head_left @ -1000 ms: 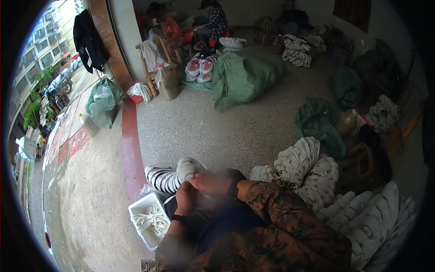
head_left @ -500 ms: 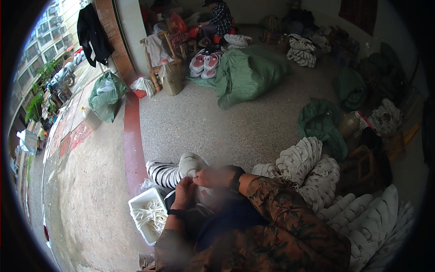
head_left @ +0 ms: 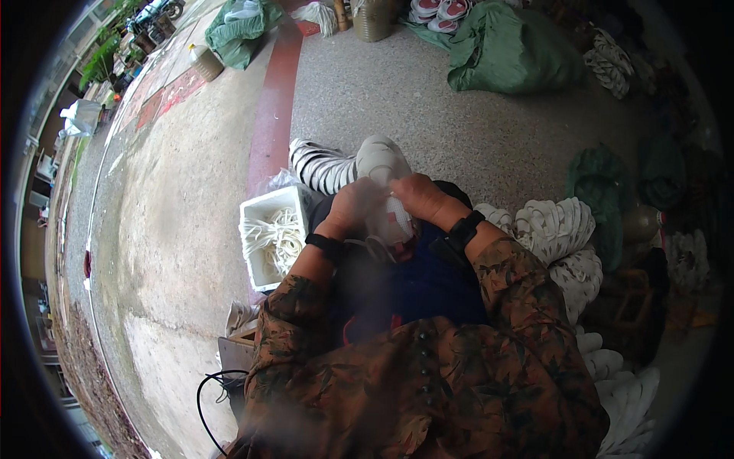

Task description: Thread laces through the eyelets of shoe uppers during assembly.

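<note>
On my lap lies a white mesh shoe (head_left: 399, 221) with reddish patches, partly covered by my hands. My left hand (head_left: 358, 203) is closed at its left side, the fingers blurred. My right hand (head_left: 420, 197) pinches over the shoe's upper, close to the left fingertips. What looks like a white shoelace runs between the fingers, too blurred to trace; a loose pale loop (head_left: 376, 249) hangs below my left hand. Just beyond the hands rises a rounded white shoe toe (head_left: 381, 157), at the end of a row of nested white shoes (head_left: 325, 166).
A white foam box (head_left: 251, 256) holding white laces (head_left: 279, 241) stands at my left. Stacked white shoes (head_left: 554, 229) lie along my right. Farther off are a large green sack (head_left: 508, 53), a smaller green sack (head_left: 243, 34) and a plastic jug (head_left: 372, 19).
The view has tipped downward, so the seated person at the back is out of sight. Both hands remain together over the shoe, with the right forearm now more to the right.
</note>
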`<state>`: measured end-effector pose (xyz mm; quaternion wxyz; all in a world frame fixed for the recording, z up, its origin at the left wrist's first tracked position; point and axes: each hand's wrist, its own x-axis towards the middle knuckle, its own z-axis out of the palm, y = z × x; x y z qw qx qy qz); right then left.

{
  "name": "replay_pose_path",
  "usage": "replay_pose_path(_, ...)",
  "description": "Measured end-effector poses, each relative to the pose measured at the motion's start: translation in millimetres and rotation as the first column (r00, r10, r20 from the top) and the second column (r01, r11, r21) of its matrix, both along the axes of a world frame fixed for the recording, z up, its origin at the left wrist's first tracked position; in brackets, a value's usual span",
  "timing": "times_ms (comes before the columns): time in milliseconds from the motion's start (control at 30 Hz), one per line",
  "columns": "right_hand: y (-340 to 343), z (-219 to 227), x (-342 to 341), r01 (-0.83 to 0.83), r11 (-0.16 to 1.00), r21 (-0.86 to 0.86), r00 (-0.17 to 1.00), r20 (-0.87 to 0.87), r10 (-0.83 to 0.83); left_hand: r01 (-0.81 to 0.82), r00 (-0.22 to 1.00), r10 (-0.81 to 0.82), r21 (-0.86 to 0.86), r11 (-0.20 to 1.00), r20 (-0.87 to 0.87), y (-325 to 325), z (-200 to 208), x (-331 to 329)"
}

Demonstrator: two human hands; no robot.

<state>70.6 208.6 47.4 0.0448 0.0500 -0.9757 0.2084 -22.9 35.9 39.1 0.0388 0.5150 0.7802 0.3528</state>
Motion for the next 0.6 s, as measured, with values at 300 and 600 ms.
replay_pose_path(300,186.3,16.9,106.8,0.712,0.667,0.219,0.698,-0.125,-0.705,-0.447,0.894,0.415,-0.293,0.845,-0.167,-179.3,-19.1,-105.7)
replay_pose_path(600,455.9,219.2,494.4,0.818,-0.113,0.564,0.391,-0.689,-0.610,-0.934,0.160,0.603,-0.078,0.349,0.782,-351.6,-22.1,-130.6)
